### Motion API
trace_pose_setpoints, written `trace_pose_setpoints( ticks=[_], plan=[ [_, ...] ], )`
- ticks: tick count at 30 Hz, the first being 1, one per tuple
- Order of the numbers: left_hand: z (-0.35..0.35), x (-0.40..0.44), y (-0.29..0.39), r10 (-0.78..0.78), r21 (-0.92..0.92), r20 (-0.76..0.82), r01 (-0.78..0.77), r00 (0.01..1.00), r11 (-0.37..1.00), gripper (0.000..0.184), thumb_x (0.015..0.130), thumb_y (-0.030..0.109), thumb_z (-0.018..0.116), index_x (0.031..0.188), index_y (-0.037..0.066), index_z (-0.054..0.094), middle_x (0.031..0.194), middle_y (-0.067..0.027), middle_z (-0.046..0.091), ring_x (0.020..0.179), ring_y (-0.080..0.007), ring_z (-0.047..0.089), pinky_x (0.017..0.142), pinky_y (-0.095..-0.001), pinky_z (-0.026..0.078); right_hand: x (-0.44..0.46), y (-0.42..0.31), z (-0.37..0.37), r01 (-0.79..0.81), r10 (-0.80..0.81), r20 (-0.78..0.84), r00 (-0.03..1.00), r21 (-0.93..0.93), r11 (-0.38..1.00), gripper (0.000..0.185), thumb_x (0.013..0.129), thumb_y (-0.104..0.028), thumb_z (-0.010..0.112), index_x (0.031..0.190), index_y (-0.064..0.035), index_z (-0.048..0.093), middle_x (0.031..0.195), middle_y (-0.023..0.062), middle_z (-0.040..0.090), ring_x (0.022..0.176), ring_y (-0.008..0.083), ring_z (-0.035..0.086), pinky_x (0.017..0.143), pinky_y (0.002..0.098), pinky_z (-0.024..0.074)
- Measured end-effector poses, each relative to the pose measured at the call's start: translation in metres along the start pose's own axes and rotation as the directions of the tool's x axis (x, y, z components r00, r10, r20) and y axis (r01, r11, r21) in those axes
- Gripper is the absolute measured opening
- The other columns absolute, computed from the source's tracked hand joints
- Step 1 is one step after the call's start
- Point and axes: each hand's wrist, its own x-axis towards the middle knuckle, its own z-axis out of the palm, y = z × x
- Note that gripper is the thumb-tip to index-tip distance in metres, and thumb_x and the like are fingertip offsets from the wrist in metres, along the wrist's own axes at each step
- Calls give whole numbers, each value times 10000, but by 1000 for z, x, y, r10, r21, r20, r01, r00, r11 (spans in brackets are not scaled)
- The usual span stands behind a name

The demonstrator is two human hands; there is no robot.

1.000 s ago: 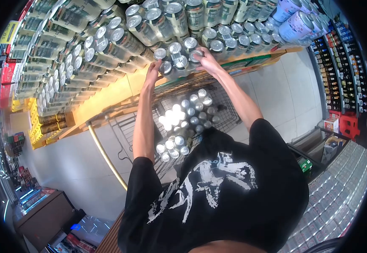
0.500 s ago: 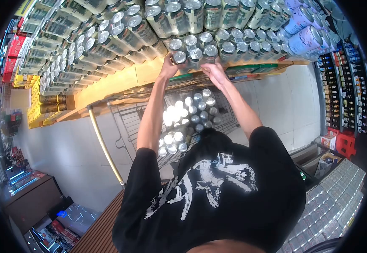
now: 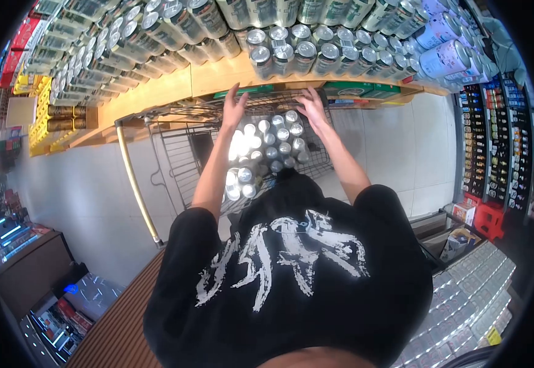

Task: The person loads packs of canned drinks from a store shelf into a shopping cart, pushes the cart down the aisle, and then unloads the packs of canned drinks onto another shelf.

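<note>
Where both hands held a pack of silver-topped cans (image 3: 283, 61) half a second ago, at the edge of a wooden shelf (image 3: 218, 73), the pack now stands there unsupported, upright beside its neighbours, so that placement looks finished. From where I stand, the left hand (image 3: 234, 111) and right hand (image 3: 313, 111) have let go, fingers spread and loosely curved around nothing, just below the shelf edge and over a wire cart (image 3: 180, 144). More cans (image 3: 271, 152) sit grouped inside the cart. A strip of pale wood fronts the stacked rows, with larger lilac cans (image 3: 441, 61) towards the right. Around us are a light tiled floor (image 3: 83, 184), bottle-lined shelves (image 3: 472, 135) and a red stool (image 3: 489, 219).
</note>
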Motion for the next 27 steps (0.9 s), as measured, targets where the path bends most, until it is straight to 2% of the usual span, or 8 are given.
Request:
trace_pose_setpoints(
  ticks=[3, 5, 8, 10, 13, 19, 22, 27],
  plan=[
    [-61, -83, -4, 148, 278, -176, -95, 973, 956, 322, 884, 105, 600, 1202, 61, 578, 1236, -99, 583, 1157, -259, 528, 984, -329, 392, 0, 78, -73, 152, -183, 9, 983, -593, 790, 778, 762, -130, 671, 1439, -64, 293, 1446, 199, 351, 1280, 350, 423, 1056, 442, 347],
    [-108, -128, -9, 259, 480, -262, -108, 930, 871, 281, 836, -16, 567, 1098, 74, 614, 1157, -108, 594, 1156, -290, 511, 991, -374, 392, -44, 96, -98, -26, -99, -71, 993, -918, 396, 766, 741, -199, 673, 1429, -156, 340, 1485, 230, 255, 1395, 435, 171, 1042, 687, 200],
    [-176, -186, 9, 371, 678, -381, -17, 847, 735, 286, 808, -55, 561, 1049, 81, 634, 1162, -119, 568, 1188, -307, 476, 990, -408, 395, -100, 139, -134, 55, 136, 50, 989, -998, -38, 594, 786, -237, 640, 1346, -165, 459, 1459, 249, 302, 1379, 440, 206, 1030, 712, 187],
    [-220, -205, 1, 394, 639, -545, 62, 740, 767, 291, 807, -42, 585, 1073, 71, 615, 1179, -143, 534, 1163, -317, 477, 978, -413, 396, -79, 244, -193, 251, 485, 184, 855, -965, -75, 413, 826, -258, 591, 1225, -152, 584, 1326, 254, 481, 1311, 401, 361, 1079, 579, 265],
    [-245, -213, 23, 502, 783, -516, 145, 694, 605, 327, 812, 13, 626, 1132, 67, 586, 1190, -164, 510, 1156, -329, 467, 956, -421, 407, -119, 246, -171, 54, 2, 58, 998, -937, 346, 289, 856, -270, 541, 1064, -133, 687, 1161, 227, 606, 1230, 371, 463, 1064, 455, 345],
    [-314, -213, 14, 586, 813, -574, 484, 572, 324, 379, 894, 274, 604, 1212, 75, 553, 1221, -180, 528, 1194, -319, 482, 932, -407, 428, -132, 203, -100, -122, 210, -74, 975, -966, 228, 316, 868, -289, 526, 1009, -58, 690, 1018, 191, 663, 1008, 386, 597, 924, 466, 454],
    [-353, -216, -21, -70, 506, -614, 460, 786, 729, 429, 941, 424, 513, 1155, 56, 572, 1095, -180, 640, 1015, -257, 633, 803, -356, 491, -141, 228, -77, -106, 151, -83, 985, -982, 154, 309, 881, -289, 502, 1014, -83, 690, 1032, 202, 655, 1001, 393, 600, 884, 476, 473],
    [-358, -223, -16, -190, 369, -445, 372, 875, 852, 491, 949, 498, 467, 1039, 29, 584, 798, -105, 707, 611, -181, 679, 524, -282, 482, -185, 247, -14, 12, -68, -4, 998, -973, 232, 284, 889, -286, 478, 979, -132, 699, 984, 189, 665, 955, 382, 617, 861, 476, 486]
  ],
)
